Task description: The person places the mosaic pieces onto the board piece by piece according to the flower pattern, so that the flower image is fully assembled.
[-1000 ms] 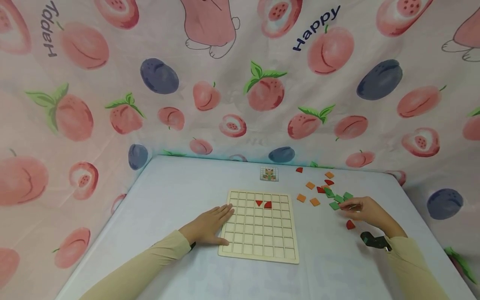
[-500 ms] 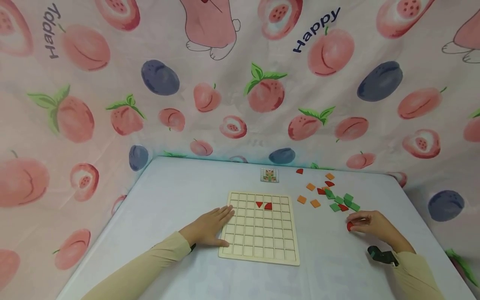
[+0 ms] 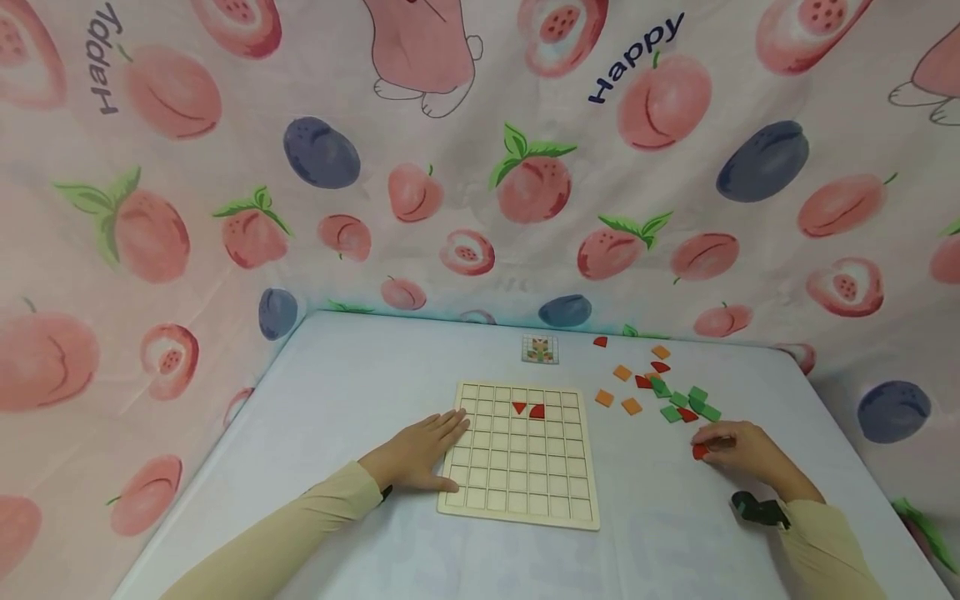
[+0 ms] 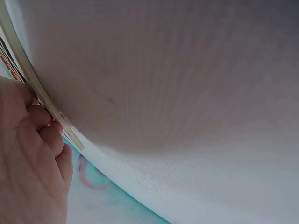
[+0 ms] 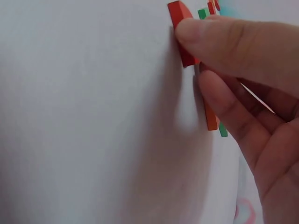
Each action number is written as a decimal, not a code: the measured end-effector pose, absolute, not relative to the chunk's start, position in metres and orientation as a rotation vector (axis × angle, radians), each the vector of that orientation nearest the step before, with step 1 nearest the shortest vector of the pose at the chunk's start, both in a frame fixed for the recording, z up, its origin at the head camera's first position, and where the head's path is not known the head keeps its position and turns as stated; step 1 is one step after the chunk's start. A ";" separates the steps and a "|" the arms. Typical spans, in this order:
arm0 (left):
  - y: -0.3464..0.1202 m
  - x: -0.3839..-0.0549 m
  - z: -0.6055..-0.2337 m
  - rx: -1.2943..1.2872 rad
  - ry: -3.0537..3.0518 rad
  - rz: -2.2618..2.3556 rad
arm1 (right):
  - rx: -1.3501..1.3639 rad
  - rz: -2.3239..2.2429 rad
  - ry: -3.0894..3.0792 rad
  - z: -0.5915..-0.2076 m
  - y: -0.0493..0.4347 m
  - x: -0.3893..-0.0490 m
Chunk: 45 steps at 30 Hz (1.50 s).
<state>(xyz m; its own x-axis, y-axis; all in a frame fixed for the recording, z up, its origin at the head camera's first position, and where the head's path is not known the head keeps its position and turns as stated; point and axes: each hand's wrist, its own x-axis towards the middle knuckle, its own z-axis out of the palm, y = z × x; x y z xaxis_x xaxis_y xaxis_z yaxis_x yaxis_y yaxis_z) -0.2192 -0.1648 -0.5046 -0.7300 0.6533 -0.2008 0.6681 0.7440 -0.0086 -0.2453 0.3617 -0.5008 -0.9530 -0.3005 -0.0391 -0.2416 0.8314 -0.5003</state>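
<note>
In the head view my left hand (image 3: pixel 414 452) lies with straight fingers on the left edge of a pale wooden grid board (image 3: pixel 517 479); the left wrist view shows the hand (image 4: pixel 32 154) against the board's edge (image 4: pixel 39 88). A red triangle tile (image 3: pixel 519 407) and a red quarter-circle tile (image 3: pixel 537 411) sit in neighbouring cells of an upper row. To the right of the board, my right hand (image 3: pixel 750 454) pinches another red quarter-circle tile (image 3: pixel 700 452) by thumb and fingers. The right wrist view shows the thumb on this tile's (image 5: pixel 182 49) side.
Several green tiles (image 3: pixel 697 393) lie in a cluster beyond the right hand, with red tiles (image 3: pixel 687 415) among them. Several orange tiles (image 3: pixel 632 406) are scattered nearer the board. Behind the board lies a small pattern card (image 3: pixel 540 349). A fruit-print cloth (image 3: pixel 480 200) hangs behind the table.
My right hand has come from the green tiles toward me and onto the nearest red quarter-circle tile, which it now pinches. The left hand has stayed in place.
</note>
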 end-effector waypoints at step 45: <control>-0.164 -0.221 -0.503 1.034 2.737 -0.098 | -0.552 -0.829 2.795 -0.496 0.345 -0.262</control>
